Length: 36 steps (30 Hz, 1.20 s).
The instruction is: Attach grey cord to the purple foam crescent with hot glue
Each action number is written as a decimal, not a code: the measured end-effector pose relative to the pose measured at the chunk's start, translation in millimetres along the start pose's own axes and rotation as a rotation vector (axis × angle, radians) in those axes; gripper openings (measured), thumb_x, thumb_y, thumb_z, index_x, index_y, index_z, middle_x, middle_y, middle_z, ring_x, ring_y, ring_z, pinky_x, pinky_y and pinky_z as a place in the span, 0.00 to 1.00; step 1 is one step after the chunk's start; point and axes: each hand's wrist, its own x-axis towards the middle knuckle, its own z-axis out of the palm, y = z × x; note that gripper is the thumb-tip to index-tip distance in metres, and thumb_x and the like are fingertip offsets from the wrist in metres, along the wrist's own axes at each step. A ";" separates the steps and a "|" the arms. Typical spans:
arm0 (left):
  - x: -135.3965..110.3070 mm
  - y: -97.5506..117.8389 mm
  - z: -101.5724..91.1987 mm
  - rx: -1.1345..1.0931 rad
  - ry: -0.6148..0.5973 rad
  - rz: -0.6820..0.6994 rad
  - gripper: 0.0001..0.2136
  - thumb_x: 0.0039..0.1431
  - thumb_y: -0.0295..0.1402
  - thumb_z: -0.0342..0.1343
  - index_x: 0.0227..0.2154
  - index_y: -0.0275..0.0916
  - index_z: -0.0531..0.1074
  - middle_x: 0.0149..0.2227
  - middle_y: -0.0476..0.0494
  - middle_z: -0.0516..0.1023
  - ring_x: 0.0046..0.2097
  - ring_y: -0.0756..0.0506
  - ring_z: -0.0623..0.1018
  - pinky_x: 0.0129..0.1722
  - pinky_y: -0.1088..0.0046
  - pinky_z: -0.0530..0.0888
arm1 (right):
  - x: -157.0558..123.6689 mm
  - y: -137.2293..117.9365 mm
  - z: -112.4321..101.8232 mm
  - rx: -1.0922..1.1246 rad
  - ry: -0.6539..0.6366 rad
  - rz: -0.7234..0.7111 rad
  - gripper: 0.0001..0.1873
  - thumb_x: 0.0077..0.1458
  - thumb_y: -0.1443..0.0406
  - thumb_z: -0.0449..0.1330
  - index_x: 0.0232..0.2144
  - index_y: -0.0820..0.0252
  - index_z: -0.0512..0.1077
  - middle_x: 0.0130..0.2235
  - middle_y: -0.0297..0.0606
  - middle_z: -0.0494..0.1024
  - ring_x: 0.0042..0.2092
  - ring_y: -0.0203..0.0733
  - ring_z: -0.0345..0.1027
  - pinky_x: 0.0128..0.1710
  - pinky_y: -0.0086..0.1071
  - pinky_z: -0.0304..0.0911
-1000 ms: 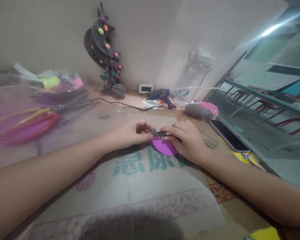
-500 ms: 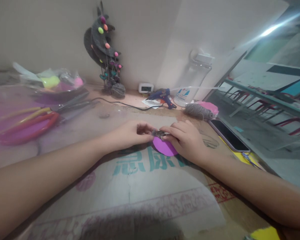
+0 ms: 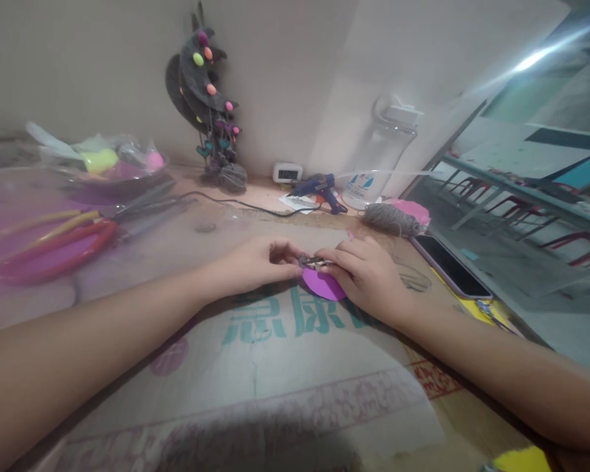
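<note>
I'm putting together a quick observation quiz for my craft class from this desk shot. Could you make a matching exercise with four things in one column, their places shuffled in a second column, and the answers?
Things
1. glue gun
2. phone
3. purple disc
4. small dark piece

Places
A. at the fingertips where the left hand and the right hand meet
B. lying flat, partly under the right hand
C. at the back, just left of the clear bottle
D. screen up, off to the right of the right hand

Pairs: 1-C, 2-D, 3-B, 4-A
</note>
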 end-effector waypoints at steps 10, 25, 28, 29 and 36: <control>1.5 -2.8 -0.4 -0.010 -0.006 0.011 0.12 0.53 0.37 0.59 0.39 0.37 0.73 0.37 0.46 0.78 0.36 0.49 0.75 0.35 0.74 0.69 | 1.7 -0.2 -0.2 -0.018 0.018 -0.012 0.12 0.63 0.64 0.52 0.41 0.60 0.75 0.29 0.37 0.74 0.31 0.39 0.62 0.32 0.35 0.48; 0.9 -2.4 -0.4 -0.005 -0.008 0.008 0.12 0.53 0.37 0.58 0.39 0.38 0.73 0.35 0.47 0.78 0.33 0.50 0.74 0.31 0.74 0.68 | 1.6 -0.3 -0.9 -0.002 0.013 -0.014 0.13 0.64 0.65 0.50 0.40 0.60 0.75 0.29 0.38 0.74 0.31 0.39 0.63 0.32 0.34 0.49; 1.0 -3.4 -0.9 0.004 -0.005 0.022 0.12 0.54 0.38 0.58 0.39 0.38 0.73 0.33 0.47 0.77 0.31 0.50 0.73 0.30 0.75 0.67 | -0.1 1.1 -0.3 0.045 0.010 0.006 0.12 0.63 0.65 0.52 0.43 0.61 0.74 0.30 0.38 0.73 0.33 0.40 0.63 0.32 0.34 0.50; 0.9 -3.5 -1.0 0.008 -0.005 0.026 0.12 0.54 0.38 0.58 0.38 0.38 0.73 0.33 0.47 0.77 0.31 0.50 0.73 0.30 0.75 0.67 | -0.7 1.7 0.0 0.060 0.011 0.010 0.12 0.63 0.65 0.52 0.44 0.61 0.73 0.30 0.38 0.73 0.33 0.40 0.63 0.33 0.34 0.50; 1.2 -0.7 0.3 0.018 0.016 -0.003 0.12 0.53 0.38 0.59 0.38 0.37 0.72 0.30 0.49 0.75 0.29 0.51 0.71 0.29 0.75 0.66 | -2.5 3.4 1.0 0.070 -0.001 0.000 0.13 0.63 0.64 0.51 0.44 0.61 0.72 0.31 0.38 0.73 0.34 0.41 0.63 0.33 0.35 0.49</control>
